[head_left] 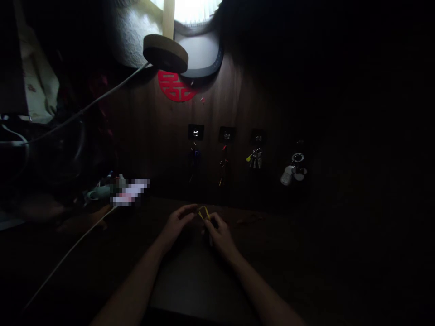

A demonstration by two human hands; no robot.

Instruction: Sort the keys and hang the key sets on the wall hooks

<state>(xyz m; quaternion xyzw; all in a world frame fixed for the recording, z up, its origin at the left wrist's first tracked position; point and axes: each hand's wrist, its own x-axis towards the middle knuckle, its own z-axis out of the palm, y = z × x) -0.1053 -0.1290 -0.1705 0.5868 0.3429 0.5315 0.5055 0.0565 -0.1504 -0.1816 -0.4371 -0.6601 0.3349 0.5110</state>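
In the dim light, my right hand (pixel 219 232) is closed round the lower part of a narrow yellow strap loop (pixel 205 210). Something dark with a pale end hangs below those fingers, too dim to name. My left hand (pixel 177 224) is just left of the loop, its thumb and fingers stretched towards it and slightly apart. Whether a left fingertip touches the strap cannot be made out. Both hands are over the dark tabletop (pixel 190 280).
Several bunches of keys, such as one with a yellow tag (pixel 256 158), hang along the dark wood panel (pixel 234 95). A lit lamp (pixel 197 11) and a red paper cutout (pixel 175 88) are above. A white cable (pixel 68 256) runs at left, near a blurred-out pale item (pixel 131 192).
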